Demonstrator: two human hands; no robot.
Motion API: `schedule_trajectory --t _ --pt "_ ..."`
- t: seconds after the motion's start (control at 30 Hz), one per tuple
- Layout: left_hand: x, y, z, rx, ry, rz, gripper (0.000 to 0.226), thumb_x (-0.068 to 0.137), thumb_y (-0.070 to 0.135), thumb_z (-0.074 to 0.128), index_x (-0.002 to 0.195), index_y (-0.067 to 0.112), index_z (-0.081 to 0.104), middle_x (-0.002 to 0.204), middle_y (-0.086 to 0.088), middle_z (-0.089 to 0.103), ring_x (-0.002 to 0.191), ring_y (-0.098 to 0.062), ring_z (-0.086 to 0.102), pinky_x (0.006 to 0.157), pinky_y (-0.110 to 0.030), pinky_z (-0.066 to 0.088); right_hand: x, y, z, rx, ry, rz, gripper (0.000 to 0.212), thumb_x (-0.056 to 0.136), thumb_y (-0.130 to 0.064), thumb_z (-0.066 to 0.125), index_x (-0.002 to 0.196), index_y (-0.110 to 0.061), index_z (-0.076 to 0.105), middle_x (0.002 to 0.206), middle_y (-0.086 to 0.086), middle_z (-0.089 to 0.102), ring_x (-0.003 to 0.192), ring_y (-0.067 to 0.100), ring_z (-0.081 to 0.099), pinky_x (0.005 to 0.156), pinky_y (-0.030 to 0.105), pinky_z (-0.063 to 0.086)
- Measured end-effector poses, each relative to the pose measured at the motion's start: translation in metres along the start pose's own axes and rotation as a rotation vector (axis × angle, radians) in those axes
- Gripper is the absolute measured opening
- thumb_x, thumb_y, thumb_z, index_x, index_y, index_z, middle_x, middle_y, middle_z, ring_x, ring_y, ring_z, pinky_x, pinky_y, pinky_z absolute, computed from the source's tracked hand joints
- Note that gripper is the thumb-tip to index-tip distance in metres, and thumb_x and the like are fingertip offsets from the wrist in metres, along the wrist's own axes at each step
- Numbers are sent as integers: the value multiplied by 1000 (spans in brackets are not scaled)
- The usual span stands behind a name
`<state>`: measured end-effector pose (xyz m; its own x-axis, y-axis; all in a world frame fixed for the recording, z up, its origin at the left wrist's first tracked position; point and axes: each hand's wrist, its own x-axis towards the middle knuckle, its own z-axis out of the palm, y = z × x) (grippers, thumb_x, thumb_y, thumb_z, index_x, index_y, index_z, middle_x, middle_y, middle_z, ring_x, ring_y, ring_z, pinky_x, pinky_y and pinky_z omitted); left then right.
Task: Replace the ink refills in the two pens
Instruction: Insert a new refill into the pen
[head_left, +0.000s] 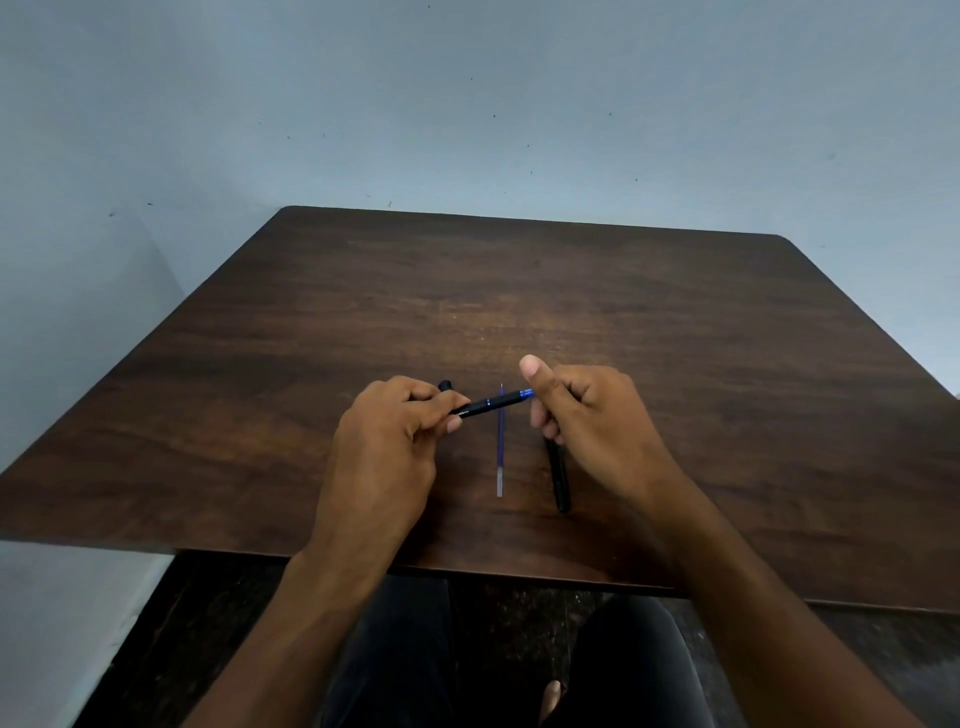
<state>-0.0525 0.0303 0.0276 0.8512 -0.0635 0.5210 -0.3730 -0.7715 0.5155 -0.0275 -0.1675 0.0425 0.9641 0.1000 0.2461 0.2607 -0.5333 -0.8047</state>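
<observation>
Both hands up over tabletop (675, 322), near edge. Left hand (387, 441) fingers pinch black pen (491, 404) barrel, right hand (587, 410) fingers clamp its blue tip. Loose refill (500, 452) lies below, second pen (560, 480) just right. Refill looks thin, bendy, probably light; grab mid-shaft.

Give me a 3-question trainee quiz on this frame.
1. True or false: both hands grip the black pen.
2. What lies on the table directly under that pen? A) blue refill B) spring C) cap
3. Which hand partly covers the second black pen?

Key: 1 true, left hand and right hand hold its ends. 2 A, the blue refill. 3 right.
</observation>
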Motion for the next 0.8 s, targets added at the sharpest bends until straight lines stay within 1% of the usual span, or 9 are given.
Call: schedule_trajectory --t 0.07,0.17,0.27,0.4,0.43,0.53,0.6,0.7,0.8 --pt "0 -1 -1 -4 9 -6 25 84 5 74 104 20 78 93 3 70 88 -15 61 75 -28 50 -1 1 -2 25 3 -9 36 96 -51 55 71 -27 66 67 -2 69 59 4 62 60 22 53" --pt "1 -2 -1 -1 10 -17 24 85 7 74 104 22 78 93 5 69 88 -13 60 75 -29 50 -1 3 -5 93 -18 -36 6 93 -24 68 87 -25 69 79 -5 70 73 16 67 69 30 57" --pt "2 -2 1 1 9 -20 23 85 7 74 103 21 78 92 5 69 88 -13 60 74 -26 48 -1 1 -3 81 -11 -50 9 92 -15 68 86 -23 68 78 -4 68 73 22 66 68 33 56" --pt "1 0 1 -10 7 -17 24 84 6 74 103 21 78 92 6 69 86 -9 58 74 -13 42 0 -1 -3 -2 -19 -81 16 95 -21 63 80 -27 63 70 -7 63 66 12 60 62 23 50" --pt "1 1 0 -5 2 -16 24 85 7 74 103 22 78 93 7 69 86 -7 57 75 -11 39 0 -1 -3 -22 -22 -87 19 97 -23 61 77 -27 61 68 -5 63 65 13 60 62 24 49" --pt "1 3 0 10 -8 5 23 86 6 73 103 21 78 92 6 69 86 -4 53 73 -9 36 0 -4 -4 -26 -15 -92 30 99 -27 57 70 -20 61 69 10 66 67 27 62 66 43 54" --pt "0 4 -1 15 -19 6 23 86 6 72 104 20 78 93 4 70 87 -6 54 74 -10 36 0 -5 -4 -29 -20 -94 36 100 -29 56 68 -15 62 70 14 67 69 31 64 69 49 55" --pt "0 4 -1 19 -30 -7 24 87 6 71 105 21 78 94 4 70 89 -9 56 75 -10 36 0 -4 -7 -32 -28 -97 35 99 -37 58 72 -15 66 71 10 70 69 27 66 70 47 57" --pt "0 3 -2 10 -20 -14 25 87 6 71 105 22 78 93 4 69 89 -12 58 74 -18 44 -2 -2 -10 -16 -49 -103 20 96 -37 62 80 -26 66 76 -4 70 71 16 67 71 37 58"
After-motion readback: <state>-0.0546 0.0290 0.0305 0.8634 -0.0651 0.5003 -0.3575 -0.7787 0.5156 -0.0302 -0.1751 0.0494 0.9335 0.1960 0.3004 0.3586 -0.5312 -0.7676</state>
